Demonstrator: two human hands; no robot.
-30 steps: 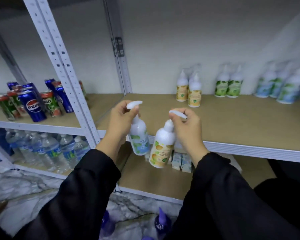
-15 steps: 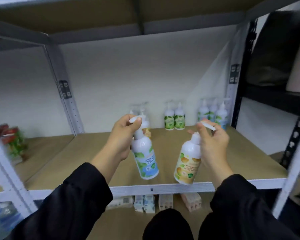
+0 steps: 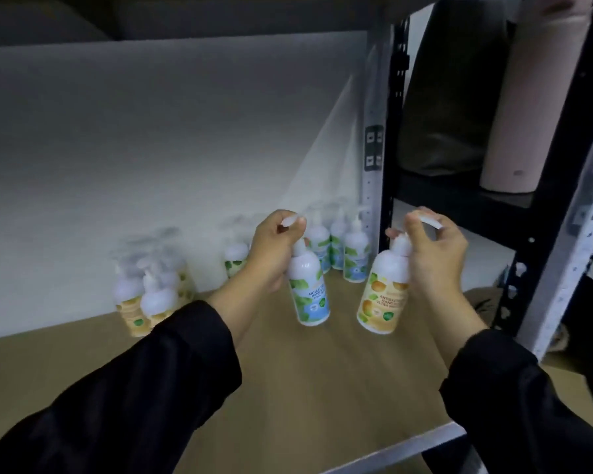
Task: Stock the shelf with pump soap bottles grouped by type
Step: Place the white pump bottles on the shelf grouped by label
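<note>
Soap bottles, two in hands (image 3: pixel 274 254), blue-label (image 3: pixel 308 295), orange-label (image 3: pixel 384 299)

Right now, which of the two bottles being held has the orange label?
The orange-label bottle in the right hand; the left hand holds the blue-label bottle.

Blue-label bottle (image 3: pixel 308 290) and orange-label bottle (image 3: pixel 386 295) hang tilted above the shelf (image 3: pixel 308 378).

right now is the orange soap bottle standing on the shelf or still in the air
In the air. The right hand holds the orange soap bottle by its pump, tilted, its base hanging clear above the shelf.
</note>
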